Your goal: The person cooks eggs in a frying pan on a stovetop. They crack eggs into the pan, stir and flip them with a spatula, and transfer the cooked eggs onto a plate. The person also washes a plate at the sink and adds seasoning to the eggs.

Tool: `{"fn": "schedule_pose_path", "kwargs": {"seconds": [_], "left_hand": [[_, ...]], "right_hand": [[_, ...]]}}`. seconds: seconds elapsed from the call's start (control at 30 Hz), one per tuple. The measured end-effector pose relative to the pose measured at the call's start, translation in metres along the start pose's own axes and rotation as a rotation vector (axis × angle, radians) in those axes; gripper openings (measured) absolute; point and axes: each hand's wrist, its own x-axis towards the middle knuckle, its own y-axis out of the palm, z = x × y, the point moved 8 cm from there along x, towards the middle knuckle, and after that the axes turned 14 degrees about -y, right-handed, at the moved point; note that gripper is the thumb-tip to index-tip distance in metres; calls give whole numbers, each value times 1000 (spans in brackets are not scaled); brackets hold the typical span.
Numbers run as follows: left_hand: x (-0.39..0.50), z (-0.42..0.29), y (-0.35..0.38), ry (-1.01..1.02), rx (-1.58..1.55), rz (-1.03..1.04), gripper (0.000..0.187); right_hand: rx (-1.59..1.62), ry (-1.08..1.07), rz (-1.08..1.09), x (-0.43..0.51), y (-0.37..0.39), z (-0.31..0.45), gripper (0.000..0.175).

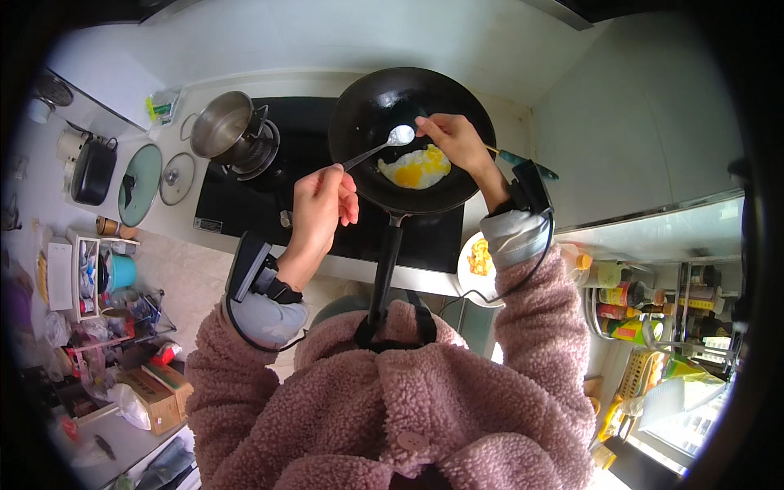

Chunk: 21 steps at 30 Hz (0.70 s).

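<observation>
My left hand grips the handle of a metal spoon, which holds a heap of white powder or grains in its bowl. Close beside that bowl is my right hand, its thumb and forefinger drawn together; whether a pinch lies between them is hidden. Both hands hover over a dark wok on the cooktop. Inside the wok lies a fried egg, white with broken yellow yolk. A utensil with a teal handle leans across the wok's right rim, passing beneath my right wrist.
The wok's black handle points towards my body. Left on the black cooktop stands a steel pot. Two lids, one green-tinted and one clear, lie farther left. A white plate with yellow-orange food sits at the right edge.
</observation>
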Motion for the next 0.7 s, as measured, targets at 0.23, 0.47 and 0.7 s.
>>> {"fn": "schedule_pose_path", "kwargs": {"seconds": [0.23, 0.47, 0.7], "left_hand": [[0, 6, 7, -12, 33, 9, 30], [1, 12, 6, -16, 21, 17, 31], [2, 15, 6, -22, 34, 14, 30]], "right_hand": [[13, 12, 120, 6, 8, 15, 36], [-25, -57, 130, 6, 12, 19, 29], [-23, -118, 86, 7, 7, 14, 21]]}}
